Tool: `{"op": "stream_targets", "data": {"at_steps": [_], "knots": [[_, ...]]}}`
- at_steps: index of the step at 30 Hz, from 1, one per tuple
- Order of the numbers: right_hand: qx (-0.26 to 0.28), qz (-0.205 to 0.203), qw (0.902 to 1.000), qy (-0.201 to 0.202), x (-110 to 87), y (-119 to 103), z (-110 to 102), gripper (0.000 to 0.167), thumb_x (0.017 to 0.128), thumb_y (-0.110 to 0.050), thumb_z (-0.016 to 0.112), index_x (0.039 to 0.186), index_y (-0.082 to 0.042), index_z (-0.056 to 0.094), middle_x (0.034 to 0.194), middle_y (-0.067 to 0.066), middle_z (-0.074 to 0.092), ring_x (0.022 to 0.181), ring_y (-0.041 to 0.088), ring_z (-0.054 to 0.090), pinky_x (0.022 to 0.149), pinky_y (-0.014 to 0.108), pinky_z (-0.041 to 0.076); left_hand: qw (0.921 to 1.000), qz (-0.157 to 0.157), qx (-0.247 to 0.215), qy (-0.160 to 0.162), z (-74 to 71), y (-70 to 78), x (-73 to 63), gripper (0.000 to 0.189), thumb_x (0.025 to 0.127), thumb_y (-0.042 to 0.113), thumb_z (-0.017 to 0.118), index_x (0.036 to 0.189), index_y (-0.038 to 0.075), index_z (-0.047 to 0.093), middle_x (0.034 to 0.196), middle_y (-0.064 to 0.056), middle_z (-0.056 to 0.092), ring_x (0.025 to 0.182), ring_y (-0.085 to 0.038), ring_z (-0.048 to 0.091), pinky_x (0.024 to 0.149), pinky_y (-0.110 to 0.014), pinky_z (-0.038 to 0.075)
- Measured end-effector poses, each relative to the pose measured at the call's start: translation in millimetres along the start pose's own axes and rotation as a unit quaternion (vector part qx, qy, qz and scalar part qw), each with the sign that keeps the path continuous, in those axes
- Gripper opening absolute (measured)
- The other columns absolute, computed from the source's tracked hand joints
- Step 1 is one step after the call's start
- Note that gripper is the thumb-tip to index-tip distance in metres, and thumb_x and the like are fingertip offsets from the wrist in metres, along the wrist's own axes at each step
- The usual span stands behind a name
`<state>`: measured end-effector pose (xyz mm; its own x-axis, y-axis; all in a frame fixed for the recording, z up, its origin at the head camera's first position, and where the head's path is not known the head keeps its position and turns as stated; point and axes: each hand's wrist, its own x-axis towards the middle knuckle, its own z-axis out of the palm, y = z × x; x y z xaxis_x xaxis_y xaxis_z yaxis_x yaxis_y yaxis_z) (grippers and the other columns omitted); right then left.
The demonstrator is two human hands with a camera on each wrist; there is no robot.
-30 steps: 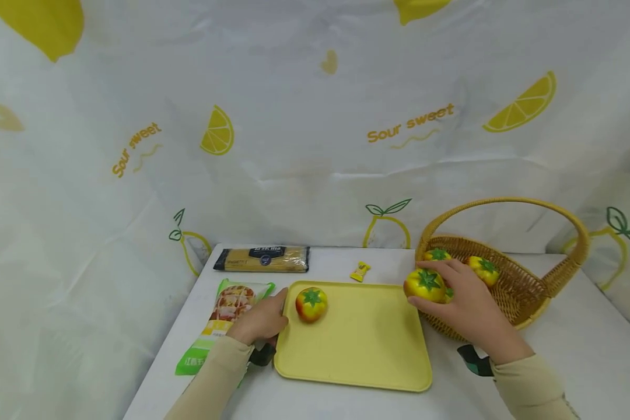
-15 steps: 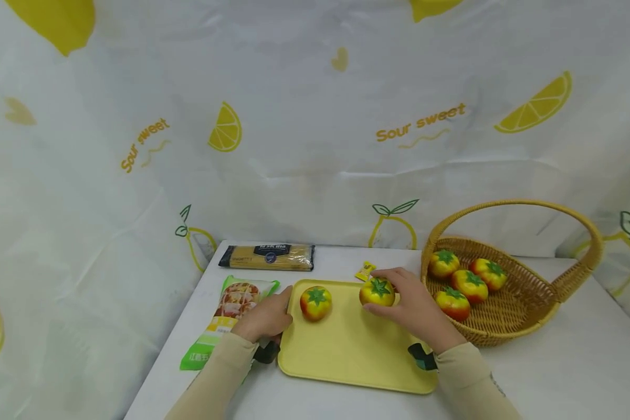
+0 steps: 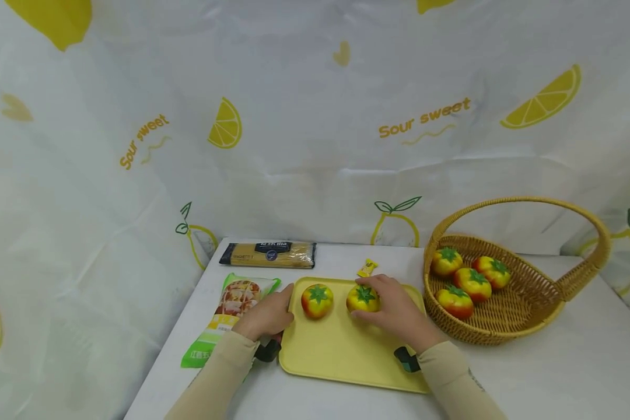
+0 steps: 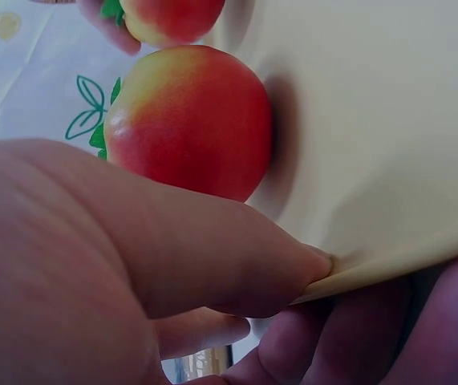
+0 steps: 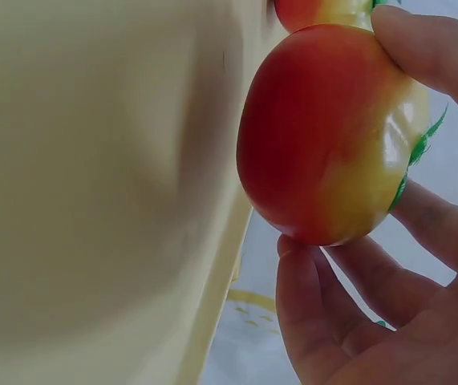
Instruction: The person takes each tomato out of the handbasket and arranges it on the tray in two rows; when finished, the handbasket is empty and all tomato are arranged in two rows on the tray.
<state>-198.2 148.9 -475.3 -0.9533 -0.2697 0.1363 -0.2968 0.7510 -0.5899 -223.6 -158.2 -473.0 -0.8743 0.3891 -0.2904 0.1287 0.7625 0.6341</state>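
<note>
My left hand [image 3: 265, 318] pinches the left edge of a yellow tray [image 3: 341, 356]. In the left wrist view its thumb lies over the rim, with fingers underneath. A red-and-yellow tomato [image 3: 317, 301] with a green leafy top sits on the tray near that hand. Another such tomato [image 5: 325, 136] is gripped between the thumb and fingers of my right hand [image 3: 399, 312]. It is low over the tray's upper middle, right of the first tomato. A thin gap seems to separate it from the tray in the right wrist view.
A wicker basket [image 3: 530, 324] with a tall handle stands right of the tray, holding several tomatoes [image 3: 472, 284]. Behind the tray lie a spaghetti pack [image 3: 270, 255] and a small yellow wrapped candy [image 3: 367, 268]. A green-edged food bag [image 3: 236, 300] lies left, partly under my left arm.
My right hand has carried a tomato leftward from the basket to over the tray, then lowered it beside the first one. The left hand keeps its hold on the tray edge.
</note>
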Motion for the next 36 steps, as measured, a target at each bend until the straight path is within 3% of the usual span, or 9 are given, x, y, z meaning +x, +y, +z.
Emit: {"op": "stream_targets", "data": {"at_steps": [9,16,23,28,36], "knots": [[0.005,0.001,0.9998,-0.018,-0.7,-1.7,3.0,0.068,0.09,-0.042,0.088,0.147,-0.013,0.064,0.143,0.01,0.066,0.135,0.036,0.062,0.116,0.06,0.05,0.9999,0.005,0.011,-0.002,0.1,-1.2,1.8,0.062,0.102,0.001,0.053,0.162,0.001,0.038,0.082,-0.009,0.064,0.045,-0.017,0.057,0.044,-0.029,0.05],[0.017,0.015,0.9993,-0.03,-0.4,-3.3,6.3,0.069,0.09,-0.04,0.089,0.149,-0.015,0.063,0.144,0.01,0.066,0.135,0.034,0.062,0.118,0.058,0.05,0.9995,0.015,0.025,0.008,0.6,0.5,2.6,0.057,0.1,0.001,0.056,0.155,0.0,0.043,0.087,-0.01,0.064,0.062,-0.021,0.06,0.059,-0.033,0.05],[0.016,0.015,0.9993,-0.031,0.6,-5.6,6.0,0.07,0.09,-0.039,0.088,0.151,-0.016,0.062,0.146,0.01,0.065,0.137,0.035,0.061,0.118,0.059,0.049,0.9999,0.003,0.011,0.002,-0.1,-0.5,1.5,0.064,0.103,0.002,0.053,0.164,0.001,0.035,0.085,-0.01,0.065,0.047,-0.018,0.059,0.045,-0.031,0.051],[0.016,0.016,0.9993,-0.031,1.0,-5.4,5.9,0.072,0.091,-0.039,0.088,0.153,-0.016,0.06,0.149,0.011,0.063,0.139,0.036,0.059,0.119,0.06,0.048,0.9999,-0.011,0.007,0.001,-0.9,0.7,1.8,0.072,0.103,0.003,0.054,0.17,0.002,0.027,0.09,-0.012,0.065,0.046,-0.018,0.058,0.043,-0.03,0.05],[0.015,0.025,0.9988,-0.039,-0.3,-4.6,6.3,0.076,0.091,-0.04,0.088,0.156,-0.016,0.057,0.152,0.012,0.061,0.14,0.036,0.059,0.12,0.06,0.047,1.0,-0.009,0.005,0.001,0.1,-0.3,0.4,0.073,0.103,0.003,0.054,0.17,0.001,0.027,0.096,-0.014,0.067,0.046,-0.018,0.058,0.042,-0.029,0.05]]}}
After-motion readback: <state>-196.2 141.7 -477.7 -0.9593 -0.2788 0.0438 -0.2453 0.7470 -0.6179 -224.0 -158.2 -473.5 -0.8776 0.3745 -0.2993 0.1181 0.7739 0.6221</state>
